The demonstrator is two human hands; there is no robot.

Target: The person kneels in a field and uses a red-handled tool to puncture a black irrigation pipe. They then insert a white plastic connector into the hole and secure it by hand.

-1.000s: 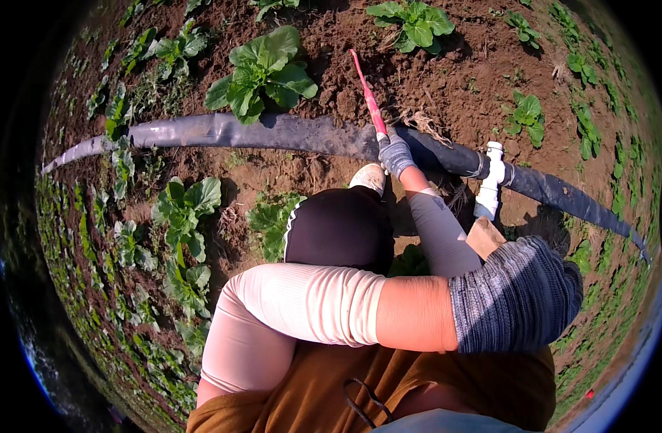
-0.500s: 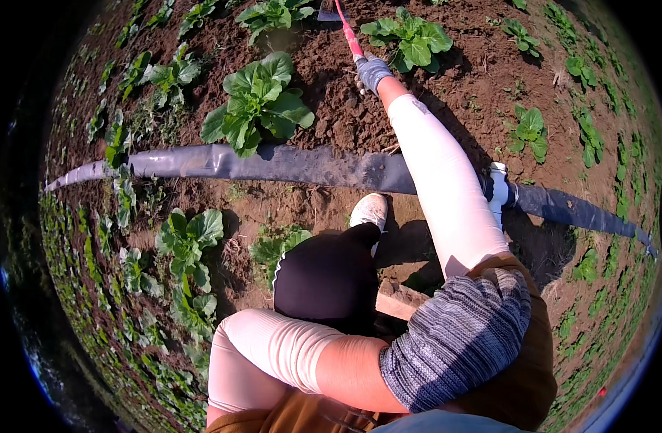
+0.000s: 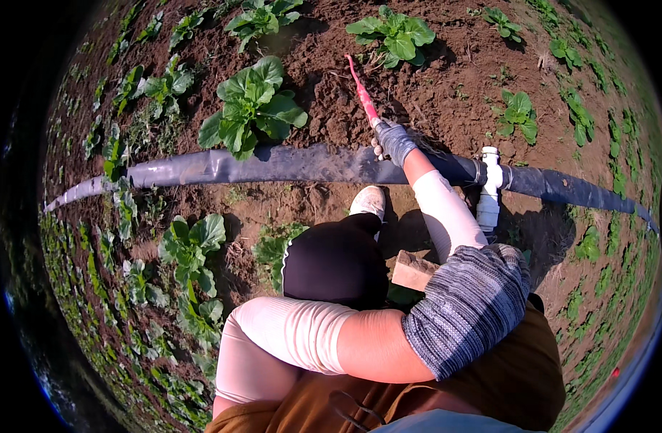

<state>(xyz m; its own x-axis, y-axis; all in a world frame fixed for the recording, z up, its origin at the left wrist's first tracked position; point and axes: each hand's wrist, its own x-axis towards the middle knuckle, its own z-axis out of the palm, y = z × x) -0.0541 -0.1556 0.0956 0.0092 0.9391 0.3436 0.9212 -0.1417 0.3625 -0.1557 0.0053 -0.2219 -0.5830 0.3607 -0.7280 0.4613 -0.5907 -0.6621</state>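
My right hand (image 3: 394, 142), in a grey glove, is closed around the red handle of a hand hoe (image 3: 361, 92). The handle slants up and left over loose brown soil, and the hoe's blade cannot be made out now. Below that hand runs a dark flat hose (image 3: 259, 167). My left arm crosses in front of my body, its hand (image 3: 466, 312) in a grey striped knit glove against my right arm near the elbow. The fingers of that hand are hidden. Nearest the hoe are leafy green plants (image 3: 253, 108), one to its left and another (image 3: 396, 36) beyond it.
A white pipe fitting (image 3: 490, 184) joins the hose on the right. My black-clad knee (image 3: 334, 263) and pale shoe (image 3: 368, 200) are just this side of the hose. A wooden block (image 3: 413, 270) lies beside my leg. Rows of seedlings (image 3: 194, 249) stretch both ways.
My right hand has drawn the hoe back toward me, from the far soil to just above the hose. The hoe's grey blade, visible before, no longer shows. My left hand stays by my right arm.
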